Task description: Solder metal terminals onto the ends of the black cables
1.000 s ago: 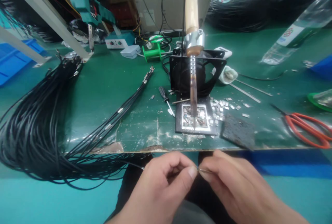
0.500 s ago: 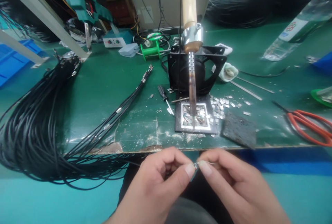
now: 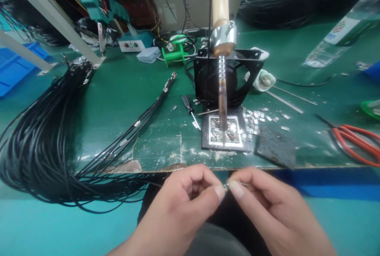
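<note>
Just below the bench's front edge, my left hand [image 3: 184, 204] and my right hand [image 3: 267, 208] meet fingertip to fingertip. Both pinch a small metal terminal [image 3: 226, 186] on the end of a thin black wire [image 3: 154, 184] that runs left into a big bundle of black cables [image 3: 38, 141]. Straight ahead, a soldering iron [image 3: 222, 70] with a wooden handle stands clamped upright. Its tip points down at a black tray [image 3: 208, 141] holding a metal plate with solder bits.
A black fan [image 3: 204, 78] stands behind the iron. Small metal clips [image 3: 255, 119] lie scattered beside a dark sponge pad [image 3: 276, 147]. Red-handled scissors [image 3: 353, 139] lie at right, a small screwdriver [image 3: 190, 110] and finished wires [image 3: 142, 119] at left. A plastic bottle [image 3: 341, 30] lies at back right.
Both hands have risen slightly toward the bench edge and their fingertips have closed together on the terminal. The view has shifted a little.
</note>
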{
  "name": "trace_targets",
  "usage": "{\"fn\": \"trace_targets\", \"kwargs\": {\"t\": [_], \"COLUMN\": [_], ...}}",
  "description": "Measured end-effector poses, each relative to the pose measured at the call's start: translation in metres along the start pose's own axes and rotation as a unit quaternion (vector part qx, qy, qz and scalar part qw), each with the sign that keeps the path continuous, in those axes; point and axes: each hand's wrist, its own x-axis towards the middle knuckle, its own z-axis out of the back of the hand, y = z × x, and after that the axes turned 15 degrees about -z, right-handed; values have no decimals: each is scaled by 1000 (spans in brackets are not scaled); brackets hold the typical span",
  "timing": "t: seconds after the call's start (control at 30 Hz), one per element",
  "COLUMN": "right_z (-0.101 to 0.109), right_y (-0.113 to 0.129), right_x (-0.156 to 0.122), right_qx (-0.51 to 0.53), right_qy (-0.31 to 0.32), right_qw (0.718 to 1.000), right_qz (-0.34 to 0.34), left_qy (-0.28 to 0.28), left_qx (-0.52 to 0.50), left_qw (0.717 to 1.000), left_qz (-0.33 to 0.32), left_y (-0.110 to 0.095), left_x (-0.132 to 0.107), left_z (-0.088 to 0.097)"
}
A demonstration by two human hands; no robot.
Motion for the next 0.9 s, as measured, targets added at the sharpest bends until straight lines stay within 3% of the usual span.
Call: {"fn": "trace_targets", "kwargs": {"t": [0.5, 0.6, 0.77, 0.9], "right_z": [2, 4, 6, 7], "right_y": [-6, -8, -7, -2], "right_x": [1, 3, 1, 3], "right_qx": [0, -19, -34, -58], "right_qy": [14, -8, -111, -183], "right_qw": [1000, 1000, 992, 963], "right_qz": [-13, -8, 59, 188], "left_qy": [4, -6, -19, -21], "left_qx": [-9, -22, -28, -34], "left_qw": [1000, 1000, 999, 999], "left_qz": [-8, -6, -7, -4], "left_y": [3, 3, 2, 3], "left_x": [3, 6, 9, 9], "left_z": [1, 1, 1, 0]}}
